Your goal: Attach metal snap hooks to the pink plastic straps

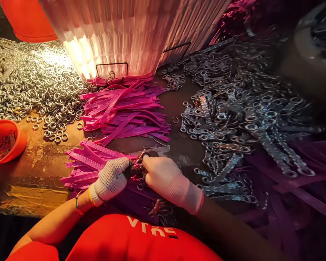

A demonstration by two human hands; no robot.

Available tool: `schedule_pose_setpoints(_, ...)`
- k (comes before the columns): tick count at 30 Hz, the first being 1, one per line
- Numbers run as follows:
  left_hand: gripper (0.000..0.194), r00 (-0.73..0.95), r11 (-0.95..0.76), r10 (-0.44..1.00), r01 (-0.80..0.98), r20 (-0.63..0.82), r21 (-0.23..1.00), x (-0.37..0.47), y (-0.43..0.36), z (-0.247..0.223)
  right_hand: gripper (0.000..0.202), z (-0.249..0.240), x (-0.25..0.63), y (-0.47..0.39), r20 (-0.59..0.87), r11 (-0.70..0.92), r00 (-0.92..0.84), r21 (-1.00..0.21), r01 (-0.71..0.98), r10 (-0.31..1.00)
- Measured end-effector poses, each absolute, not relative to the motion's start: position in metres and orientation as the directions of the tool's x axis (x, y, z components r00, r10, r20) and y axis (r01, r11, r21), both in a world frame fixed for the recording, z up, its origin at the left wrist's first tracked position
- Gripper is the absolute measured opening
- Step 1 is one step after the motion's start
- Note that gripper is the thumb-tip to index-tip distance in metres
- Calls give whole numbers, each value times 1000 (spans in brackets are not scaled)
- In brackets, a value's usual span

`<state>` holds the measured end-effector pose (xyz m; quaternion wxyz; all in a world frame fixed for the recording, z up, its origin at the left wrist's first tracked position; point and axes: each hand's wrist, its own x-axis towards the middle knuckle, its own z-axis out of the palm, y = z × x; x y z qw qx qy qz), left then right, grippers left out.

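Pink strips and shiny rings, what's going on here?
A person's gloved left hand and right hand are close together around something small, too hidden to make out. Pink strips lie in piles beside and beyond the hands. Loose metal rings are heaped to the left, and metal pieces with ringed ends to the right.

A gap parts straps (125, 108) from links (228, 113), ribbed panels (125, 40) blocking beyond.

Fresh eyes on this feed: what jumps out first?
Pink straps lie in bright bundles near the center. Left of them, a heap of metal rings gleams brightly. Lower down, the gloved left hand and right hand meet, whatever is between them too dark to tell.
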<state>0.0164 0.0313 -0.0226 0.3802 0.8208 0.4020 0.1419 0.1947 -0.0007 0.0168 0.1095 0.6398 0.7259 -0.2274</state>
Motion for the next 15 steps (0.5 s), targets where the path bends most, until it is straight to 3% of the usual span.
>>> schedule_pose_setpoints(4,17,662,-476,745,620,-88,624,16,25,-31,17,5,194,-9,-327,269,-312,-171,948,892)
schedule_pose_setpoints(7,20,665,-462,730,648,-154,606,15,27,-24,13,0,195,-13,-232,349,-377,-154,924,896)
schedule_pose_setpoints(12,27,716,-332,641,584,-278,740,0,46,8,16,6,192,-19,-195,367,-409,-218,904,891)
schedule_pose_setpoints(15,18,609,-76,713,559,-347,826,-20,62,27,24,12,204,-26,-220,341,-405,-278,898,887)
